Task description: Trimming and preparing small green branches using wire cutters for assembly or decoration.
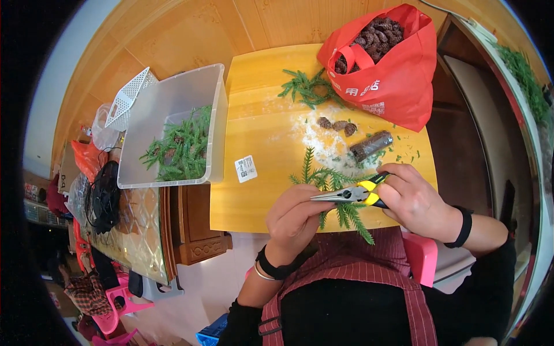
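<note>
My right hand (pixel 412 199) is closed around the yellow-and-black handles of long-nose pliers (pixel 340 195). The jaws point left, with their tips beside the fingers of my left hand (pixel 294 218). That hand is closed on a green artificial pine sprig (pixel 326 177), whose needled branches spread above and below the pliers. My fingers hide the part of the stem they grip, and I cannot tell whether the jaws bite on anything. Beyond my hands, small brown pine cones (pixel 339 125) and a dark cylinder in clear wrap (pixel 372 146) lie amid white powder (pixel 317 138).
A red bag (pixel 398 95) full of pine cones stands at the table's far right, beside more green sprigs (pixel 306 87). On the left is a clear plastic bin (pixel 216 144) with sprigs inside. A white label card (pixel 246 168) lies on the yellow table (pixel 254 115).
</note>
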Demonstrator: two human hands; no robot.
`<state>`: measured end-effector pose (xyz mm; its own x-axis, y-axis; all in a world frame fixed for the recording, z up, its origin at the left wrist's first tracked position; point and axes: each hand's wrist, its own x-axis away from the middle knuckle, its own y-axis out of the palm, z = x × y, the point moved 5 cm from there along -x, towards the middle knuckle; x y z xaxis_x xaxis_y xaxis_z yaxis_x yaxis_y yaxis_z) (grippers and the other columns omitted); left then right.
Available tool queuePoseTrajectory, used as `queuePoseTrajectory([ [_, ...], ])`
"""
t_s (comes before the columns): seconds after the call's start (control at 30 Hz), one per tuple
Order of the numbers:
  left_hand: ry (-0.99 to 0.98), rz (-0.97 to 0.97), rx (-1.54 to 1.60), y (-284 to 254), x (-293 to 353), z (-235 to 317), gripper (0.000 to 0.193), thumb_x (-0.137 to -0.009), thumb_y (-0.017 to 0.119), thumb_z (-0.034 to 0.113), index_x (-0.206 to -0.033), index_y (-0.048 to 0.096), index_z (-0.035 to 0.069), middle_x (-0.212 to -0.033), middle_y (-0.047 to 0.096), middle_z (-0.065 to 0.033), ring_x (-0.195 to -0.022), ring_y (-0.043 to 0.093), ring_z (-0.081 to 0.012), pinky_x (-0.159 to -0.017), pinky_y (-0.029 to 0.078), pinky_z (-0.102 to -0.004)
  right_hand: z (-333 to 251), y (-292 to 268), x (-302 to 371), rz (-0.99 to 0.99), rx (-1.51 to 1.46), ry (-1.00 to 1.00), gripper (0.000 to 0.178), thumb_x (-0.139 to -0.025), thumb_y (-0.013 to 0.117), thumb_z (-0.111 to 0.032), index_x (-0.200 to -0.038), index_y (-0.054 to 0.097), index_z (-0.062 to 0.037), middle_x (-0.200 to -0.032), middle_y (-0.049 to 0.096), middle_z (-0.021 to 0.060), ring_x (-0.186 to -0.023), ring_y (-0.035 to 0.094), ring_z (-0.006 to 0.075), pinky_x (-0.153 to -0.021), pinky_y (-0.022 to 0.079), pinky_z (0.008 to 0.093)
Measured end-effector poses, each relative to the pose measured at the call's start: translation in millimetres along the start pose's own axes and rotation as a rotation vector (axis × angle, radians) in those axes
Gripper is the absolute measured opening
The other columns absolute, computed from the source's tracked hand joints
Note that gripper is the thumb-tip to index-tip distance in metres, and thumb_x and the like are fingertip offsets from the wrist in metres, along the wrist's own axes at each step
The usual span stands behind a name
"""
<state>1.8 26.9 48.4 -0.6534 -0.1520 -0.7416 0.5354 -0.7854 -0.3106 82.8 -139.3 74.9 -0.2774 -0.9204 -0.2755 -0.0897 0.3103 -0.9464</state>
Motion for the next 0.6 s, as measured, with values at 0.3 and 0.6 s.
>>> queuePoseTrajectory([
  [0.3,-0.214,-0.069,0.089,14.4,4.3,-15.6,0.017,-0.063,0.068,-0.009,-0.077,0.065,0.001,-0.077,0.063,-0.0104,-0.070,0.061,-0.0218,-0.060,0.049,-0.0282,17.4,32.8,16.2,-0.009,-0.138,0.038,0.024,-0.061,0.067,-0.012,-0.078,0.051,-0.0032,-0.068,0.054,0.0123,-0.074,0.056,0.0306,-0.065,0.047,0.0371],
  [0.6,-0.173,-0.119,0.056,14.7,4.0,-16.2,0.019,-0.061,0.068,-0.009,-0.077,0.065,0.002,-0.078,0.063,-0.0108,-0.073,0.061,-0.0237,-0.064,0.049,-0.0296,17.8,31.1,14.3,0.099,-0.187,0.060,0.020,-0.063,0.066,-0.011,-0.076,0.053,-0.0038,-0.071,0.057,0.0117,-0.080,0.057,0.0298,-0.069,0.048,0.0365],
])
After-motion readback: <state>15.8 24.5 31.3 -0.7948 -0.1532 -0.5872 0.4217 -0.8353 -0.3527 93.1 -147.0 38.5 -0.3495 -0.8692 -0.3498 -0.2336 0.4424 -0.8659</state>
